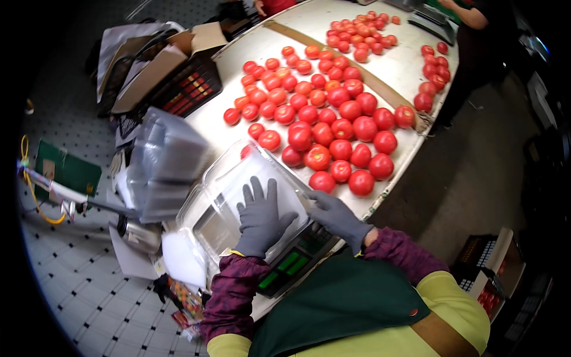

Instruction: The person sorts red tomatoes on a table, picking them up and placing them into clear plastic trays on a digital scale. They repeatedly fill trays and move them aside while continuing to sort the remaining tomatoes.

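Observation:
A clear plastic clamshell container (223, 190) lies with its lid spread out on a digital scale (286, 271) with a lit green display. My left hand (260, 217), in a grey glove, rests over the container with its fingers spread and nothing in its grasp. At the container's right edge, my right hand (339, 220), also gloved, reaches in with its fingers stretched out; whether the fingertips touch the rim is hard to see. Many loose red tomatoes (324, 134) cover the white table (211, 122) just beyond both hands.
Stacked clear plastic containers (163, 160) stand left of the scale. Behind them is a black crate (190, 89) with cardboard. A second scale (431, 24) sits at the far right, near another person (476, 18). A wooden strip (375, 80) crosses the table. Crates (491, 268) stand at lower right.

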`<state>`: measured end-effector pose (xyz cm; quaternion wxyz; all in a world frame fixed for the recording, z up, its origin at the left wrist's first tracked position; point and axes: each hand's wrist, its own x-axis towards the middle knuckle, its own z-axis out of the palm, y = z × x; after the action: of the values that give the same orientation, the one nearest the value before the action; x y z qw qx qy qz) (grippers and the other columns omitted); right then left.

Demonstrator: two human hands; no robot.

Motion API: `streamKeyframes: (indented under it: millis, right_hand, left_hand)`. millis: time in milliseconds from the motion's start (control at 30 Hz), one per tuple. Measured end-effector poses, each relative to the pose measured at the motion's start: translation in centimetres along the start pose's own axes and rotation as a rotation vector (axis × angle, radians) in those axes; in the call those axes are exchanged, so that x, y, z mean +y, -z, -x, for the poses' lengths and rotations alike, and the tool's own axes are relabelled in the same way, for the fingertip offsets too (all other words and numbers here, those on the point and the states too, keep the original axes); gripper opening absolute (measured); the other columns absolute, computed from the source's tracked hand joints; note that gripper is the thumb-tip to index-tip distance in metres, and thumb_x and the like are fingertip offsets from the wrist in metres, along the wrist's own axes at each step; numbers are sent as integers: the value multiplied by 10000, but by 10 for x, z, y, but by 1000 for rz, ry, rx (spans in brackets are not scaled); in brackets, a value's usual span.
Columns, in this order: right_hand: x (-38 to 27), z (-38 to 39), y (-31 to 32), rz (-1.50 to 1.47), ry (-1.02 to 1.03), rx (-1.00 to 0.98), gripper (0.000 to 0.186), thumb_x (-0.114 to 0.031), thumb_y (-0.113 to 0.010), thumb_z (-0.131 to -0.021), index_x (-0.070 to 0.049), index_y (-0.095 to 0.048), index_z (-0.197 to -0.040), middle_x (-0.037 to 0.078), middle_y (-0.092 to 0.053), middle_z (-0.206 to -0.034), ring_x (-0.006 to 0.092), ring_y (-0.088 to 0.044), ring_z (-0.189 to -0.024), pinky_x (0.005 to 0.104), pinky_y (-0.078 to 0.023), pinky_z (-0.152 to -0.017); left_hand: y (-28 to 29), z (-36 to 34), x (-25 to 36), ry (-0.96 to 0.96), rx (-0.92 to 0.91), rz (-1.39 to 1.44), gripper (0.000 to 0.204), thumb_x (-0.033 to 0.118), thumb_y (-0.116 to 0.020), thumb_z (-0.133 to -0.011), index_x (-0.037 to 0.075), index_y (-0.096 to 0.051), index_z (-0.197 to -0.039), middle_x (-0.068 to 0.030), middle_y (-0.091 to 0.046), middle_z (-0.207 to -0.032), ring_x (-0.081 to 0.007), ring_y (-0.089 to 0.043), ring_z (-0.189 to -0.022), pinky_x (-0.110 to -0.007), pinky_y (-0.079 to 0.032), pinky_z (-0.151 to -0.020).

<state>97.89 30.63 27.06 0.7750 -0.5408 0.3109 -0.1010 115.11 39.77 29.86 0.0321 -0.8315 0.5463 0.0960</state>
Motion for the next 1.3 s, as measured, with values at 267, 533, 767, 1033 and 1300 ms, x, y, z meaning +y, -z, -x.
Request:
streamKeyframes:
  millis: [267,533,767,1033,1300]
  right_hand:
    - [8,2,-5,-53,75,19,509,-209,-562,-901,2,-436,-1347,40,-588,-813,93,-586,-649,245,-466,-573]
    - [6,4,25,-33,-16,-29,458,-292,-573,-929,-8,-490,-1279,38,-599,-861,106,-588,-697,260,-480,-611]
    - [13,-26,97,202,35,-141,344,-263,-595,-909,-34,-579,-1165,56,-633,-889,120,-603,-773,287,-499,-699]
    - [-32,-78,250,460,164,115,324,-261,-603,-879,-35,-604,-1112,163,-655,-999,299,-646,-911,366,-505,-785]
    - [-97,-181,314,874,458,182,334,-233,-619,-848,-57,-576,-1129,153,-624,-995,316,-633,-869,401,-504,-754]
  left_hand:
    - [-11,-8,4,83,-126,-39,1019,591,-687,-724,76,-233,-1477,-379,-224,-1455,-579,-253,-1323,-543,-350,-1041]
    - [29,8,15,29,149,32,774,324,-748,-773,42,-388,-1397,-303,-343,-1435,-479,-369,-1303,-482,-363,-1051]
    - [5,-12,125,-183,460,779,516,75,-708,-784,22,-534,-1267,-201,-520,-1312,-324,-500,-1240,-392,-404,-1026]
    - [-64,-78,195,83,262,616,497,217,-707,-813,64,-540,-1254,-183,-551,-1249,-353,-540,-1150,-428,-438,-970]
    - [-74,-91,207,313,322,698,446,238,-674,-836,69,-548,-1229,-167,-579,-1199,-355,-552,-1107,-436,-456,-925]
